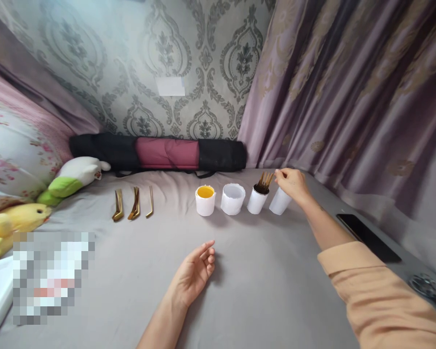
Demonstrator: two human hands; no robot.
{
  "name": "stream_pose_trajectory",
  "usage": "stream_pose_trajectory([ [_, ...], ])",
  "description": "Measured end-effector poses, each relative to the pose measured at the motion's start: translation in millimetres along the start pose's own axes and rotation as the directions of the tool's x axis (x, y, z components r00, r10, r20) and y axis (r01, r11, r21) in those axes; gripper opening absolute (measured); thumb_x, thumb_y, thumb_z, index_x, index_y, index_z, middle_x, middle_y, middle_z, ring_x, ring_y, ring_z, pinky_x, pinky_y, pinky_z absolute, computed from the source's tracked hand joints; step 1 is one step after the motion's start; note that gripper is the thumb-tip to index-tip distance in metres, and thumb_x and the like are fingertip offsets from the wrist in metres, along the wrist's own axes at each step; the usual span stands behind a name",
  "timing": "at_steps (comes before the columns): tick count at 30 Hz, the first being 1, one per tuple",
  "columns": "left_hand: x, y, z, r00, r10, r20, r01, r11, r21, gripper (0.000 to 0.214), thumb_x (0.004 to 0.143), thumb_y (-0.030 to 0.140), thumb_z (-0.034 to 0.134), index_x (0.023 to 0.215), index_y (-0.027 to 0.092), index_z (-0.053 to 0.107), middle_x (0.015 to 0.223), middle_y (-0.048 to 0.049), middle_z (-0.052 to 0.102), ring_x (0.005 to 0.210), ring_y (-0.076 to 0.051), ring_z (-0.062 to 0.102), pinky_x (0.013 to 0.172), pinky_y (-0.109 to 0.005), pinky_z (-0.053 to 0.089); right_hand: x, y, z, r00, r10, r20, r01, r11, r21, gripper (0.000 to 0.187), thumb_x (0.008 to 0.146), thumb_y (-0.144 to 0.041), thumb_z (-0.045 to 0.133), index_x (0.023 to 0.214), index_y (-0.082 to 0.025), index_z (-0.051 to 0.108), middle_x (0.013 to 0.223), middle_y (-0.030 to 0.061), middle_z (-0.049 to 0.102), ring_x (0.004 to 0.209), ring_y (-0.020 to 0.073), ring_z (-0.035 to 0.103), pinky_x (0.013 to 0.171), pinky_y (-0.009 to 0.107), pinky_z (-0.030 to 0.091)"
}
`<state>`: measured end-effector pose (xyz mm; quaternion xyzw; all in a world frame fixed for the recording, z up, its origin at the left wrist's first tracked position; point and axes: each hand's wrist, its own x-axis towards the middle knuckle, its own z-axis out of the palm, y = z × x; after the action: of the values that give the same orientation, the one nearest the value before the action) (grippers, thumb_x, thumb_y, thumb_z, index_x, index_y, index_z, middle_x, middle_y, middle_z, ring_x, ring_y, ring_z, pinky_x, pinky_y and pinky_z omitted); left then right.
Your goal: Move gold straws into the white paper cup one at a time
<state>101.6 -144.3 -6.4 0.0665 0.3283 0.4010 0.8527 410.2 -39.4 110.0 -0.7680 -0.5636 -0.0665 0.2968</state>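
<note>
I've got R hand [292,184] closed over the rim of the end white cup [279,204], tilted, just beside cup w/ gold sticks [256,201]. L hand [195,272] rests on sheet [269,281], fingers loosely curled, empty. Looks mid-grasp; moving it calls for levelling first.

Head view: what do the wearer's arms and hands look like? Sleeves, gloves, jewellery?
The left hand and right hand are bare, with no gloves, rings or watch visible. The right arm wears a loose peach-orange sleeve that ends below the elbow and leaves the right forearm bare. The left forearm shows no sleeve in frame.
</note>
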Motion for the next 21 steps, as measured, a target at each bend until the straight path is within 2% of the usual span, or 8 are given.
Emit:
stream_pose_trajectory([
  [21, 0, 0, -1.4, 1.000, 0.003, 0.019, -0.003, 1.000, 0.008, 0.025, 0.077, 0.014, 0.055, 0.101, 0.008, 0.055, 0.073, -0.0025, 0.055, 0.056, -0.006, 0.051, 0.049, -0.017, 0.044, -7, -7, -13, 0.991, 0.014, -0.132, 0.001, 0.994, 0.112, 0.030, 0.079, -0.033, 0.042, 0.079, -0.016, 0.066, 0.069, 0.0062, 0.068, 0.066, 0.0183, 0.061, 0.063, 0.027, 0.041],
])
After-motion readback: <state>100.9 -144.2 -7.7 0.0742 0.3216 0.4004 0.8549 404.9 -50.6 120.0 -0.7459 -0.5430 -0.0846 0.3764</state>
